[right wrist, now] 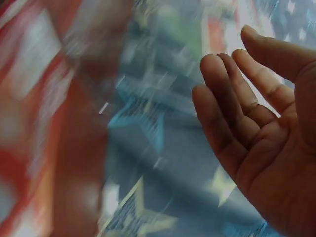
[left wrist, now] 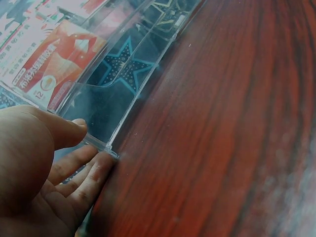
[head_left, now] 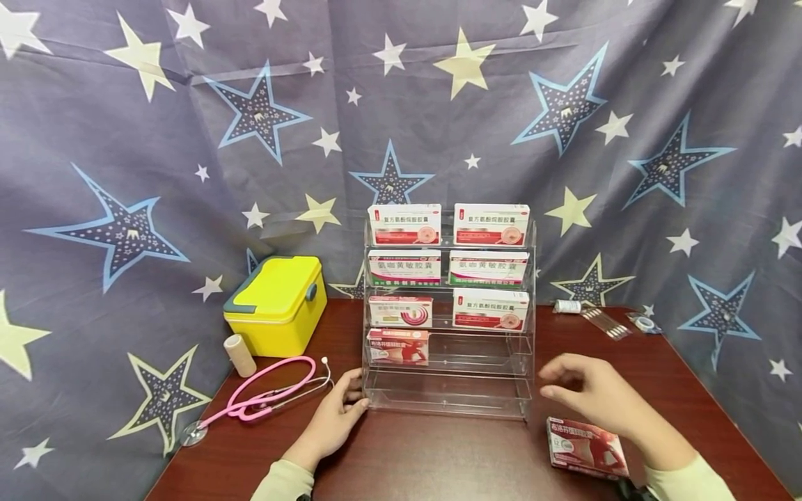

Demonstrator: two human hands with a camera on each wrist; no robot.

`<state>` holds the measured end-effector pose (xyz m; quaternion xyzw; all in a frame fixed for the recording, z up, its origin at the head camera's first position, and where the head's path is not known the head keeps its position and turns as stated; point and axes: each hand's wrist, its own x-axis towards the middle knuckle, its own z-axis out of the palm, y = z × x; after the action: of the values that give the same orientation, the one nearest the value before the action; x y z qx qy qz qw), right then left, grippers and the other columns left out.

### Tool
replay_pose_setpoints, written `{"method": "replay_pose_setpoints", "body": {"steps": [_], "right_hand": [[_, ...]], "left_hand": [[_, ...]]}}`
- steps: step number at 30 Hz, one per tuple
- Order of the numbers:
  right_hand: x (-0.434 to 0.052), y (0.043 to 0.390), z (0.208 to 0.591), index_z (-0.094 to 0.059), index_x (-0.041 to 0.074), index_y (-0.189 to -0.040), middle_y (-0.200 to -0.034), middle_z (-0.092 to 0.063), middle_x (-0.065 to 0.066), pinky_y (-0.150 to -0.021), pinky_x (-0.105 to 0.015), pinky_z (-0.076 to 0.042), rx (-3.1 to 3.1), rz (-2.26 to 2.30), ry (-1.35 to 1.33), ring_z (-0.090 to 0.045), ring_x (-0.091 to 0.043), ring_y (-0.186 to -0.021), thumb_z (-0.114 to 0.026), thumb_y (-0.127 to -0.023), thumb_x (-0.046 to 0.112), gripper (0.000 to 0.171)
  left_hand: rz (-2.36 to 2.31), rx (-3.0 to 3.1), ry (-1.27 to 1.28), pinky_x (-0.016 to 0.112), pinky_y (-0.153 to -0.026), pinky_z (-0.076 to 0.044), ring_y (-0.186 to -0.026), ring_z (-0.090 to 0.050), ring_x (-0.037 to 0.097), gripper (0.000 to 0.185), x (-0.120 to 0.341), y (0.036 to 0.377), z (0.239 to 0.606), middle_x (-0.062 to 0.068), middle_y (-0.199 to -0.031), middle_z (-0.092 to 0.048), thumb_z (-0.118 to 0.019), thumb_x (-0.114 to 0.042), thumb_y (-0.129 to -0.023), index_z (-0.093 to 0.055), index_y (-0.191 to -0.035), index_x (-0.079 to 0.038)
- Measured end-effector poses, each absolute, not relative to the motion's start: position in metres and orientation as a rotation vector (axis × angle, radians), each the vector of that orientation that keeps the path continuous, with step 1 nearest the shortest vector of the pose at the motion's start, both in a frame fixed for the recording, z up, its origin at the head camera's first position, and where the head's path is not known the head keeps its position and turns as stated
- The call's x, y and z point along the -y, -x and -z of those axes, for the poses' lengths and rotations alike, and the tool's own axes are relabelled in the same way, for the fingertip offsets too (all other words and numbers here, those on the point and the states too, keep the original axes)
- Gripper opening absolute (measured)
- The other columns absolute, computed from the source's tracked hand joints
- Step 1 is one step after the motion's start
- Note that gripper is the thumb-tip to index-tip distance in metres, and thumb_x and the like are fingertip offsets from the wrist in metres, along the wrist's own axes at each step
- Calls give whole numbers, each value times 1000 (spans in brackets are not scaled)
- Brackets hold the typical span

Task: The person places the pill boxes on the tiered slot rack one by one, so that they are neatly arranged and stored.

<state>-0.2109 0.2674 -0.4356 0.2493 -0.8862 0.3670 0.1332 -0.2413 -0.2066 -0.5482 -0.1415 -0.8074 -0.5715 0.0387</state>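
A clear acrylic tiered rack (head_left: 447,400) stands mid-table with several medicine boxes on its upper tiers. A red box (head_left: 398,346) sits alone at the left of the fourth tier. My left hand (head_left: 343,409) rests against the rack's lower left corner. In the left wrist view the left hand (left wrist: 74,148) has its thumb and straight fingers touching that corner edge of the rack (left wrist: 123,98). My right hand (head_left: 579,390) hovers to the right of the rack, fingers relaxed and holding nothing. The right wrist view shows the right hand (right wrist: 247,113) with an open palm. Another red medicine box (head_left: 585,449) lies flat on the table below my right wrist.
A yellow case (head_left: 276,303), a bandage roll (head_left: 240,355) and a pink stethoscope (head_left: 263,396) lie left of the rack. A small tube (head_left: 567,306), a swab packet (head_left: 604,323) and tape (head_left: 644,323) sit at the back right. A star-print curtain (head_left: 125,174) surrounds the wooden table (head_left: 438,459).
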Motion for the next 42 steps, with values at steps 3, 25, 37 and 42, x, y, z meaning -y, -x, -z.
{"method": "replay_pose_setpoints", "body": {"steps": [3,25,37,42], "right_hand": [[-303,205,456,-74,19,-106,-95,-73,5,-68,-27,-54,2655,-1114,-632,-65,-5,-81,-87,-87,17,23],[-388,203,525,-71,-2,-118,-102,-70,-1,-67,-27,-52,2823,-1376,-844,-60,-12,-82,-88,-81,7,41],[-385,202,525,-76,13,-104,-90,-67,5,-63,-26,-47,2826,-1281,-836,-58,-13,-76,-89,-80,10,27],[-385,199,521,-73,16,-104,-85,-69,6,-60,-27,-48,2810,-1364,-802,-59,-10,-73,-88,-81,10,28]], "left_hand": [[1754,2479,435,30,-88,-57,-113,-66,30,53,206,242,548,17,-130,-64,-70,1,-99,-53,-147,-14],[1707,2488,469,29,-87,-57,-113,-65,29,53,207,244,552,16,-128,-65,-69,1,-99,-52,-147,-11],[1719,2485,466,29,-87,-56,-113,-64,31,51,207,244,551,16,-126,-65,-68,1,-100,-52,-147,-8],[1712,2481,476,29,-87,-57,-113,-64,32,52,207,243,551,18,-128,-64,-68,2,-100,-51,-148,-7]]}}
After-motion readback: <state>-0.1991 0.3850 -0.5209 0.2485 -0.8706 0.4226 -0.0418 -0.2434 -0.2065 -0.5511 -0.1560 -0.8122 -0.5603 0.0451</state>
